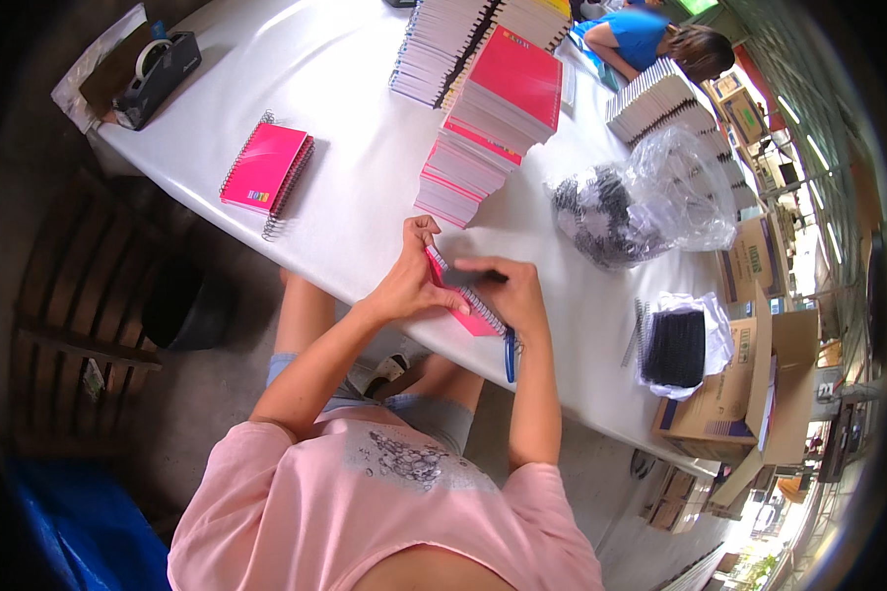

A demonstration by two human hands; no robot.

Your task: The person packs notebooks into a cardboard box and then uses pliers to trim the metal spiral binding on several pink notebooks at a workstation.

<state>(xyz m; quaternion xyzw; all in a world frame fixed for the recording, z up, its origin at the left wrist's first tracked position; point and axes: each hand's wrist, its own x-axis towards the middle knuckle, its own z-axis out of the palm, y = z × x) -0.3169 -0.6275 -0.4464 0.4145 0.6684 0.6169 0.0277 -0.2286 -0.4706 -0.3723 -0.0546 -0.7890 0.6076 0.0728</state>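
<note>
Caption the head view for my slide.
Left hand gripping a pink notebook, right hand at its coil binding, near a stack of pink-covered books on a white-covered table.

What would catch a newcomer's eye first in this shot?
Probably the bright pink notebook at the table's near edge, gripped in the left hand, with the right hand at its spiral side. Just beyond stands a tall stack of red-covered books; another pink spiral notebook lies alone to the left. On the right, a clear plastic bag with dark contents sits on the white table.
</note>
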